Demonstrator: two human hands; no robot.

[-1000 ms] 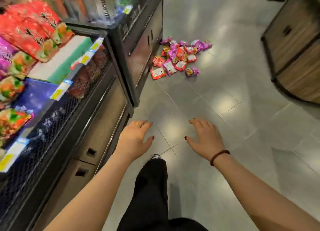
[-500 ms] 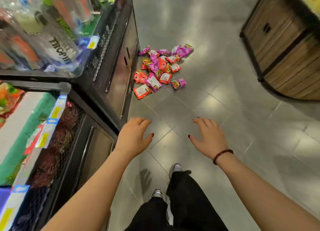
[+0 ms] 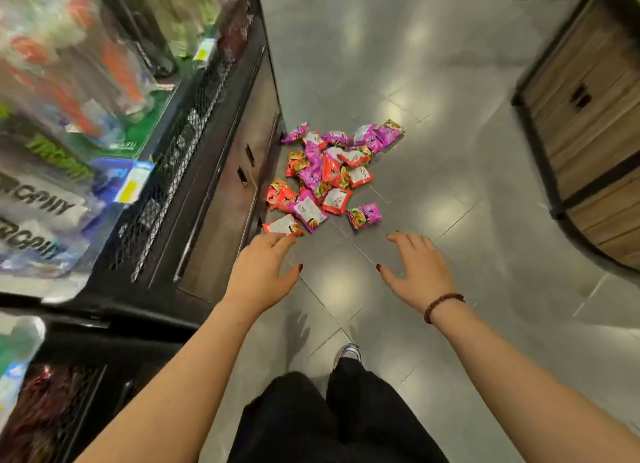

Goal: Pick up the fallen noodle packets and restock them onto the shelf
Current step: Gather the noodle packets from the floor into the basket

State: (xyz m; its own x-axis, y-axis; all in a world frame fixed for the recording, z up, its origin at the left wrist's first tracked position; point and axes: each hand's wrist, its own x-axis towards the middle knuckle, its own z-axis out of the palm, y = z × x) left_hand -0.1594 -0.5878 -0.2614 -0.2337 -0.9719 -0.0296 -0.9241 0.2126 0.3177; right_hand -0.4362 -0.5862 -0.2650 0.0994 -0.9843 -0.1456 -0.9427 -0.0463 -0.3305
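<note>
- the stuff on the shelf [image 3: 194, 171] at the left is a smeared mess; some bottles [image 3: 69, 64] show but their labels can't really be read, and a yellow and blue price tag [image 3: 133, 185] is just a blob
- lower left corner has something dark red behind the mesh, no idea what
- wooden cabinet [image 3: 588, 116] on the right is cut off by the frame edge, only part of it shows
- noodle packets [image 3: 329, 178], red and purple, lie in a heap on the grey tiled floor [image 3: 450, 150], right against the base of the shelf; they overlap, so I can't count them
- left hand [image 3: 259, 272] is stretched forward, palm down, fingers loosely spread and holding nothing; its fingertips cover the edge of the nearest red packet, can't tell if they touch it
- right hand [image 3: 415, 272] is the same: palm down, fingers spread wide, empty, short of the heap, beaded bracelet [image 3: 441, 303] on the wrist
- below: black trousers [image 3: 311, 421] and one shoe [image 3: 348, 353] poking out
</note>
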